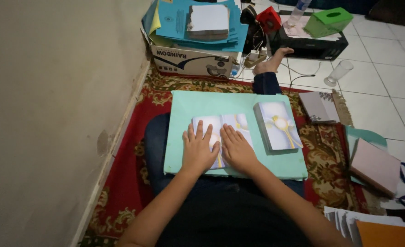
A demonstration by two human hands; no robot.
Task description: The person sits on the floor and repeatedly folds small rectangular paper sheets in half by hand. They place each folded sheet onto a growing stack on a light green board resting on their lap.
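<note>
Both hands lie flat with fingers spread, gripping nothing: the left hand and right hand press side by side on an open card, which rests on a green board across the lap. A stack of cards sits just right, a red carpet beneath

I'm sitting on a home floor. A patterned red rug lies under me on white tiles. A printer sits beside stacked papers.

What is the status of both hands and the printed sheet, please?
Left hand and right hand flat on printed sheet. Sheet on green board. Card stack beside, apart.
</note>
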